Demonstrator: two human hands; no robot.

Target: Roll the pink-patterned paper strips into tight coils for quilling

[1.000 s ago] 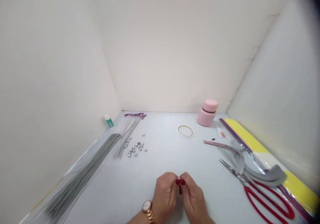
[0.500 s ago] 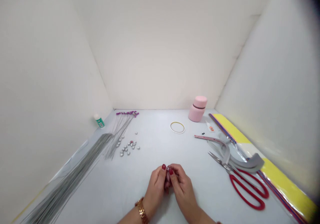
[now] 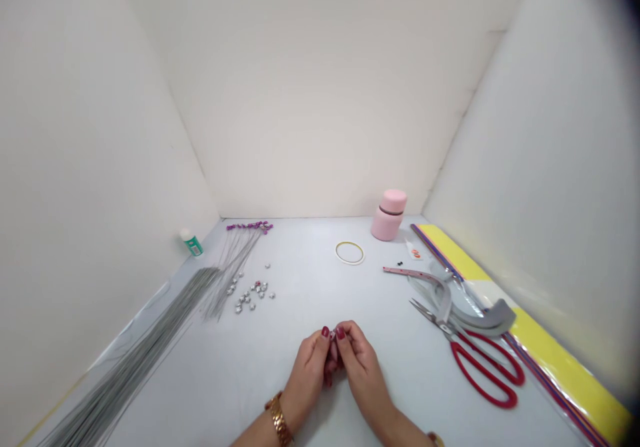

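Close to the table's front, my left hand [image 3: 311, 367] and my right hand [image 3: 361, 370] meet, thumbs side by side. Between their fingertips they pinch a small silver star [image 3: 333, 334], mostly covered by the thumbs and fingers. It resembles the loose silver stars [image 3: 247, 297] lying in a cluster to the left, one of which has a red spot. Beyond that cluster, thin wire stems with purple heads [image 3: 250, 226] lie fanned out. A thick bundle of grey wires [image 3: 145, 347] stretches along the left side.
Red-handled scissors [image 3: 487, 367] lie at right, beside grey paper strips [image 3: 483, 320] and long packs of coloured paper [image 3: 540, 347]. Farther back are a tape roll [image 3: 350, 262], a pink flask [image 3: 389, 217] and tiny black bits [image 3: 399, 263]. A glue stick [image 3: 192, 242] stands by the left wall.
The view has shifted slightly, so everything sits a little farther left. Both hands keep their pinch, with only a small shift of the right thumb and fingers.
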